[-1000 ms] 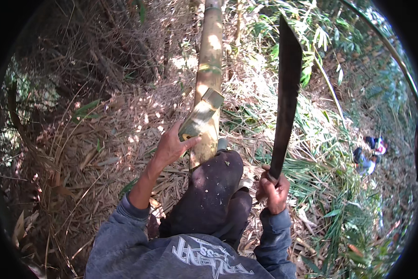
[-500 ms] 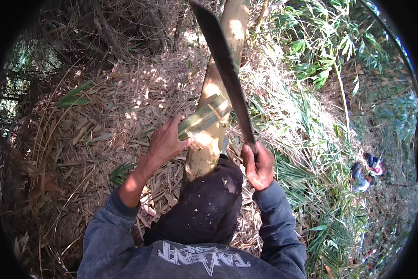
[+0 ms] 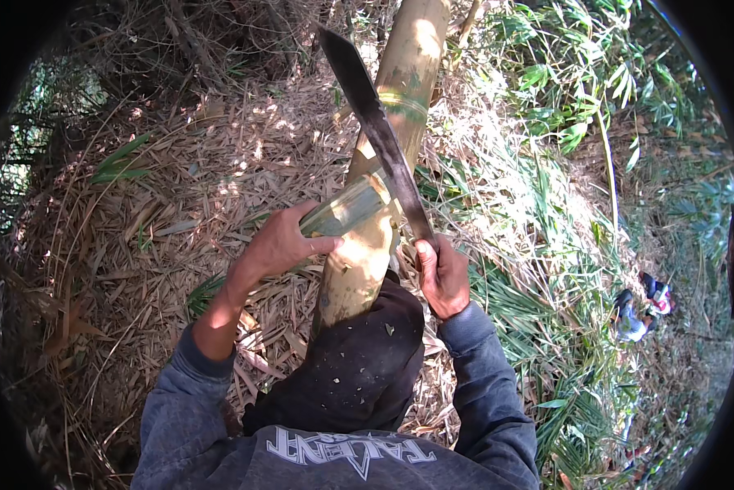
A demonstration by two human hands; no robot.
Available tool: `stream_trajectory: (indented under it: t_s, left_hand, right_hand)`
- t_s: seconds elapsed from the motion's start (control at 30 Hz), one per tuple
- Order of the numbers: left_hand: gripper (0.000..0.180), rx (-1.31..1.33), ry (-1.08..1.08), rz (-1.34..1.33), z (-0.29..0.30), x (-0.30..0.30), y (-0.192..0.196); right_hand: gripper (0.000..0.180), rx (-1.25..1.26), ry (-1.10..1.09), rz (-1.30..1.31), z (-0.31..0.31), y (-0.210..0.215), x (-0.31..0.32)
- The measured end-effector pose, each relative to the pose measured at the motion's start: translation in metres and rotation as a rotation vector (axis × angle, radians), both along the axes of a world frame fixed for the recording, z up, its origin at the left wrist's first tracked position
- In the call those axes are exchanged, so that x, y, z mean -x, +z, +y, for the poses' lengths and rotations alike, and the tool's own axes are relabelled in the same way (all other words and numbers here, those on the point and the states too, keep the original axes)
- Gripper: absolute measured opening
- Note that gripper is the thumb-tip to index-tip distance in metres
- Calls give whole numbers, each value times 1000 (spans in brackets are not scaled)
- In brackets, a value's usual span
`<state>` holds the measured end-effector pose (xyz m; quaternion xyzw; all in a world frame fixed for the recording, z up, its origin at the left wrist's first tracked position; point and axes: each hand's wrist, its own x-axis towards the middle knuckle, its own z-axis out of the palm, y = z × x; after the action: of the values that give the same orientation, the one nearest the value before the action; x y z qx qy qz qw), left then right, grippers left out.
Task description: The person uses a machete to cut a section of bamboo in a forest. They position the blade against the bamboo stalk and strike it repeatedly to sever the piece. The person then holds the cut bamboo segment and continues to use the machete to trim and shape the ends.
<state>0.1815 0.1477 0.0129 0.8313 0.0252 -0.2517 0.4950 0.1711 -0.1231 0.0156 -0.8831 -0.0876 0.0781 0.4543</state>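
My left hand (image 3: 281, 241) is closed round the near end of a short split piece of bamboo (image 3: 346, 208), which lies slantwise over a thick bamboo pole (image 3: 367, 265). In my right hand (image 3: 444, 276) is the handle end of a machete (image 3: 383, 135). Its long dark blade slants up and to the left, crossing in front of the pole. The lower blade meets or overlaps the far end of the split piece; whether it has cut in, I cannot tell. My fingers hide most of the handle.
Dry bamboo leaves (image 3: 195, 212) cover the ground at left. Green leafy stalks (image 3: 546, 90) stand at the upper right, with cut fronds below. My dark-trousered leg (image 3: 359, 367) is at the pole's near end. Another person (image 3: 640, 310) is far off at right.
The machete has come down and slightly left, so its lower blade is now at the far end of the split bamboo. My left hand still holds that piece.
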Motion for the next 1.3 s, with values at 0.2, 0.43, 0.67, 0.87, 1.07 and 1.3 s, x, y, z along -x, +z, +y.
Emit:
stream_trajectory:
  t_s: [0.2, 0.43, 0.67, 0.87, 1.07, 1.3]
  left_hand:
    - [64, 6, -35, -11, 8, -6, -5]
    - [61, 23, -18, 16, 3, -3, 0]
    - [57, 46, -17, -10, 6, -9, -8]
    - [56, -72, 24, -88, -1, 3, 2]
    - [54, -115, 32, -156, -7, 5, -2]
    - [55, -206, 68, -312, -14, 14, -8]
  right_hand:
    - [26, 73, 47, -140, 1, -9, -4]
    - [21, -20, 11, -144, 6, 2, -2]
    - [30, 65, 65, 6, -3, -16, -11]
    - [23, 147, 82, -112, 3, 18, -4]
    - [20, 23, 41, -150, 7, 12, -4]
    - [29, 135, 44, 39, 1, 8, -1]
